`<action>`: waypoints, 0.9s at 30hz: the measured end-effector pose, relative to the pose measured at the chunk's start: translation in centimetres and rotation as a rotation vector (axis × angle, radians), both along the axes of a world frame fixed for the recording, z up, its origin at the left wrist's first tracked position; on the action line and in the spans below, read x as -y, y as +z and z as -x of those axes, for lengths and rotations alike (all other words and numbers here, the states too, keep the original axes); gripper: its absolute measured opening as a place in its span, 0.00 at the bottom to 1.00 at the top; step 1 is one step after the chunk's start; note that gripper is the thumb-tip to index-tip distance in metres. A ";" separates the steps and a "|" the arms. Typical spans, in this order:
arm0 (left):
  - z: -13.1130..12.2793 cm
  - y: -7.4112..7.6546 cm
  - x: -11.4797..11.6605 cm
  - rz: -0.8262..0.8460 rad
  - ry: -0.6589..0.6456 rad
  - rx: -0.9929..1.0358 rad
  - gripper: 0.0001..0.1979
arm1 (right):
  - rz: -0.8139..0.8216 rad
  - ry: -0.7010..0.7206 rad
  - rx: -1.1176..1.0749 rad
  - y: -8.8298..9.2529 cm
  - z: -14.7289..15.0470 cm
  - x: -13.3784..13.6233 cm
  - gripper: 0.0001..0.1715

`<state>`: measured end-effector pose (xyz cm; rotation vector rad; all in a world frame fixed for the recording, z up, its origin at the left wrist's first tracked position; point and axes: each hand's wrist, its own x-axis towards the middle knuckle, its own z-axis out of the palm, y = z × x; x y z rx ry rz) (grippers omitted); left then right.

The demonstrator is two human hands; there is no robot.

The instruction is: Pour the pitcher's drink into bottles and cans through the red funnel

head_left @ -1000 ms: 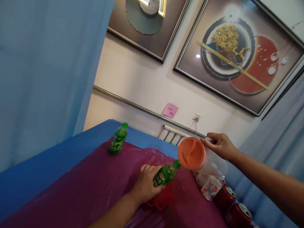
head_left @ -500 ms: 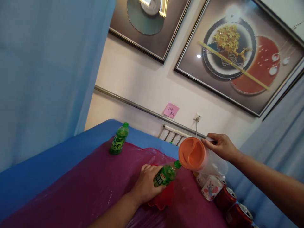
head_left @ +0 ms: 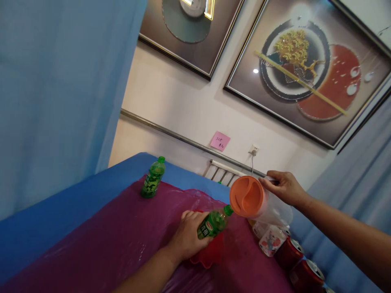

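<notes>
My left hand [head_left: 187, 238] is wrapped round a small green bottle [head_left: 213, 224] with a green cap, held tilted over a red scalloped bowl [head_left: 209, 255] on the purple sheet. My right hand [head_left: 285, 188] grips the handle of a clear jug [head_left: 275, 213] with an orange lid [head_left: 246, 197]. The jug is tipped on its side, lid toward the bottle's cap and almost touching it.
A second green bottle [head_left: 152, 178] stands far left on the purple sheet [head_left: 106, 240], which covers a blue table [head_left: 61, 207]. A patterned cup [head_left: 271, 241] and red cans [head_left: 305, 275] sit at the right. A blue curtain [head_left: 61, 89] hangs left; framed pictures are on the wall.
</notes>
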<state>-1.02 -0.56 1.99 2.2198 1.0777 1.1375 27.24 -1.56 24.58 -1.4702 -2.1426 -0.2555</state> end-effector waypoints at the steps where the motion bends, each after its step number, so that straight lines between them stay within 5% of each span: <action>1: 0.0 0.0 0.0 -0.003 -0.001 0.001 0.30 | 0.002 -0.001 -0.005 0.0 0.0 0.0 0.29; 27: 0.0 -0.1 0.0 -0.012 -0.009 -0.006 0.31 | 0.004 -0.016 0.002 0.1 0.2 0.1 0.29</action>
